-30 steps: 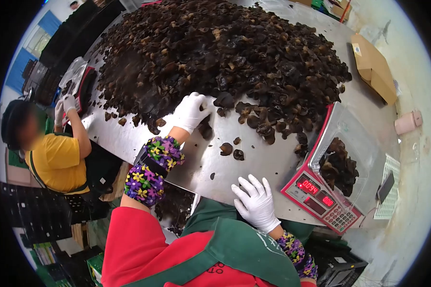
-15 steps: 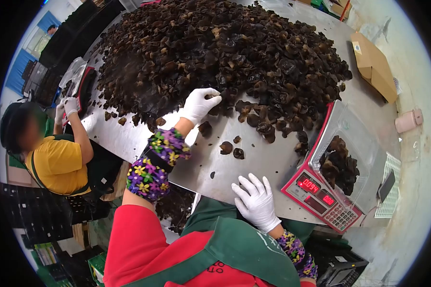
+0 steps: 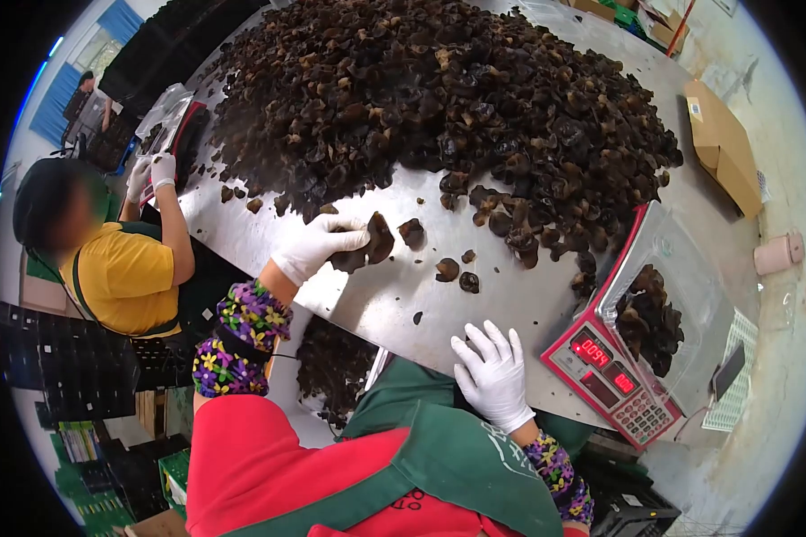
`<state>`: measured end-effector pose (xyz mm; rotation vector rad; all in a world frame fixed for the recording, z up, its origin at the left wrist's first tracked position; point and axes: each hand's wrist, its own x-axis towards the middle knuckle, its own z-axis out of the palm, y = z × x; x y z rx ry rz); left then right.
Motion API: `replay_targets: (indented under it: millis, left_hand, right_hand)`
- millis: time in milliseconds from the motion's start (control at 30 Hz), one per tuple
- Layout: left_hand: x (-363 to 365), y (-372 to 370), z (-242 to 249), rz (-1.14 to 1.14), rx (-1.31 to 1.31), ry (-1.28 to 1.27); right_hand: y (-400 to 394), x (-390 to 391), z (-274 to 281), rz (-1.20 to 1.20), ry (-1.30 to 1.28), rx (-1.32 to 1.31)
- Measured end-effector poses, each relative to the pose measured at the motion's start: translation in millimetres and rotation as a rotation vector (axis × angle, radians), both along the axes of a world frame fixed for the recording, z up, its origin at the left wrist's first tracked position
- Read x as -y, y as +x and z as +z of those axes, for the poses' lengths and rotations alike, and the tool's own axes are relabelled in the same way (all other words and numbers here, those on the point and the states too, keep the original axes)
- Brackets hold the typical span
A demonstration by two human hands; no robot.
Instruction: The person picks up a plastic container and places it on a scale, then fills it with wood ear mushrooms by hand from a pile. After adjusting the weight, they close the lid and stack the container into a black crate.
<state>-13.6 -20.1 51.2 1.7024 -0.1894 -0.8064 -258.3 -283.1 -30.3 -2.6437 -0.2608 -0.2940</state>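
My left hand (image 3: 318,246), in a white glove, pinches dark brown wood ear mushroom (image 3: 381,237) just above the steel table near its front edge. A few loose mushroom pieces (image 3: 447,269) lie on the metal to its right. My right hand (image 3: 494,376), also gloved, rests at the front edge with fingers spread and nothing in it. Right of that hand stands a red digital scale (image 3: 591,380) with lit red digits. On it sits a clear plastic box (image 3: 703,304) with a clump of wood ears (image 3: 651,318) inside.
A large heap of wood ears (image 3: 439,98) covers the table's (image 3: 501,309) far part. Below the edge is a container of dark pieces (image 3: 331,367). A co-worker in a yellow shirt (image 3: 130,277) handles things at another scale (image 3: 188,134). Cardboard (image 3: 721,148) stands far right.
My left hand has drawn back from the heap toward the lower left, and a wood ear now shows in its fingers. My right hand keeps its spread pose. The view has shifted slightly.
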Motion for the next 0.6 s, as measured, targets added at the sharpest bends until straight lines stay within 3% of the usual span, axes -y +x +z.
replay_targets:
  millis: [133, 200, 300, 333, 400, 467, 533, 600]
  left_hand:
    - [-19, -13, 2, 0.041, -0.193, -0.186]
    - [-4, -33, -3, 0.198, -0.133, -0.142]
    - [40, -70, 10, 0.056, -0.124, -0.06]
    - [53, -81, 6, -0.057, -0.163, -0.149]
    - [86, -103, 18, -0.285, -0.283, -0.125]
    - [121, -125, 9, -0.323, -0.151, -0.213]
    - [147, -129, 22, -0.35, -0.158, -0.266]
    - [162, -129, 42, -0.355, -0.196, -0.315]
  right_hand:
    - [-1, 0, 2, 0.007, -0.004, 0.003]
    - [1, 1, 7, 0.006, -0.016, 0.004]
    - [5, 1, 34, -0.08, 0.622, 0.018]
    - [7, -1, 51, -0.157, 0.861, -0.033]
    - [4, 9, 69, -0.226, 0.969, -0.104]
    - [-4, 23, 78, -0.236, 0.849, -0.029]
    - [-15, 37, 101, -0.36, 0.796, 0.096]
    - [-31, 58, 119, -0.408, 0.578, 0.263]
